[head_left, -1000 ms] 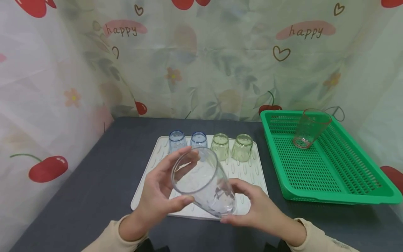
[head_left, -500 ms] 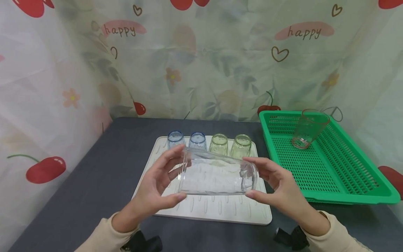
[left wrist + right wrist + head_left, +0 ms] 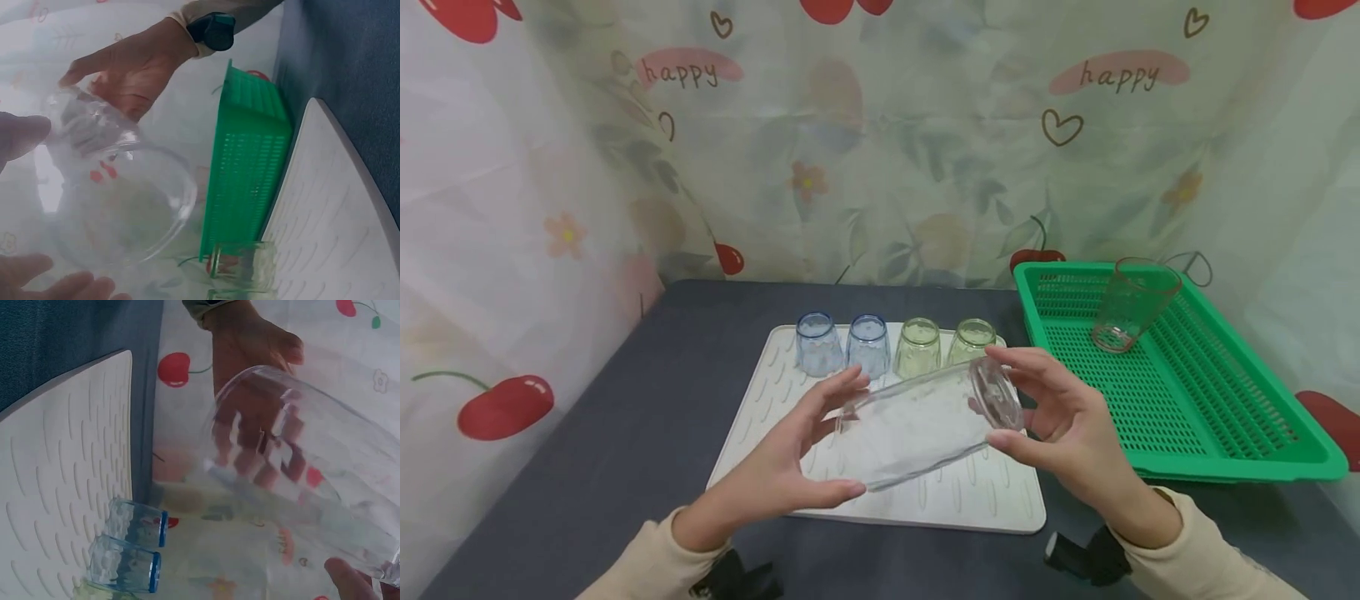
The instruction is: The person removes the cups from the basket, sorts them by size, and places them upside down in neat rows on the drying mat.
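Note:
A tall clear drinking glass [image 3: 917,425] is held between both hands over the white draining mat [image 3: 955,504]. It lies tilted, its thick base up at the right and its mouth lower at the left. My right hand [image 3: 1075,425] grips the base end between thumb and fingers. Around the mouth end is my left hand [image 3: 782,467], thumb below and fingers above; in the right wrist view the left fingers [image 3: 250,444] show through the glass. Two blue glasses [image 3: 818,346] and two green glasses [image 3: 917,350] stand upside down in a row along the mat's far side.
A green perforated basket [image 3: 1210,468] stands to the right of the mat, with a clear glass with a pink rim [image 3: 1127,312] leaning inside it. The dark tabletop [image 3: 647,400] extends left of the mat, and a printed curtain [image 3: 895,167] closes off the back and sides.
The glass has turned from mouth up and toward me, through nearly level, to base raised and mouth lowered leftward. My right hand moved right and up with the base.

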Demonstrator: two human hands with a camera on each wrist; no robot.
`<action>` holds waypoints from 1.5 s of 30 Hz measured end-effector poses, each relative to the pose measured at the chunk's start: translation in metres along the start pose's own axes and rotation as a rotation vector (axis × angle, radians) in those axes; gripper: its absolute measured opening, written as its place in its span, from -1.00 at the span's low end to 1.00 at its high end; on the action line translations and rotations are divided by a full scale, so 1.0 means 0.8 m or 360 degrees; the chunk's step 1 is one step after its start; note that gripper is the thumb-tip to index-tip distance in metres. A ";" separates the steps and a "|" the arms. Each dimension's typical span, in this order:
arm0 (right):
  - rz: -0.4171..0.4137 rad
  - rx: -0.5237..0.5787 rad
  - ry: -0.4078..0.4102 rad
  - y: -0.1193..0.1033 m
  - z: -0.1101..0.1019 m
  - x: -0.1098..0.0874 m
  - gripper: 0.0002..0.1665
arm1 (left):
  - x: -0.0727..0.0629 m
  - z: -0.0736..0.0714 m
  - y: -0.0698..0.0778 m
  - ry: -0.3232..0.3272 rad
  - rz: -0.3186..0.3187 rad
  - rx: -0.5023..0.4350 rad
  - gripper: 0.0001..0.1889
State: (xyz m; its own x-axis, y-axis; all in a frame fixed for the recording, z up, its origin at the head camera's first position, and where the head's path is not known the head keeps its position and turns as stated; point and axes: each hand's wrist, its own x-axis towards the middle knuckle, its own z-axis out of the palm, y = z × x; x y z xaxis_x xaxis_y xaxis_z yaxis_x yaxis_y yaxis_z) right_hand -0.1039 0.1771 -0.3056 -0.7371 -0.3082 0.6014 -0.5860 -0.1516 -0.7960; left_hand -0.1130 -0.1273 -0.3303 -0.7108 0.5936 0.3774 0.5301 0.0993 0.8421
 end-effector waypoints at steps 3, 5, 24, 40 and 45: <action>0.0101 -0.0165 -0.0031 -0.002 0.006 0.005 -0.19 | -0.001 -0.002 -0.001 -0.0009 0.0026 0.0150 0.02; 0.0153 -0.0216 -0.0058 -0.001 0.010 0.009 -0.19 | -0.002 -0.005 -0.001 -0.0004 0.0010 0.0299 -0.02; 0.0385 -0.0417 -0.0168 0.027 0.048 0.054 -0.26 | -0.038 -0.026 -0.029 0.0091 -0.0275 0.1418 -0.27; 0.0487 -0.0478 -0.0111 0.063 0.071 0.073 -0.26 | -0.056 -0.025 -0.064 0.0136 -0.0404 0.1527 -0.29; 0.0500 -0.0491 -0.0103 0.076 0.076 0.075 -0.26 | -0.059 -0.017 -0.074 0.0101 -0.0480 0.1544 -0.31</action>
State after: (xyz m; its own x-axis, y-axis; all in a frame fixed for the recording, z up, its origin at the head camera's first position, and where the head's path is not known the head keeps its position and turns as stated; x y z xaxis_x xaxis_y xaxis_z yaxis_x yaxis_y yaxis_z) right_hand -0.1635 0.0919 -0.3223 -0.8786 -0.3543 0.3203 -0.4172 0.2429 -0.8757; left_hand -0.1168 -0.1721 -0.3926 -0.8850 0.3962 0.2446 0.4512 0.8595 0.2402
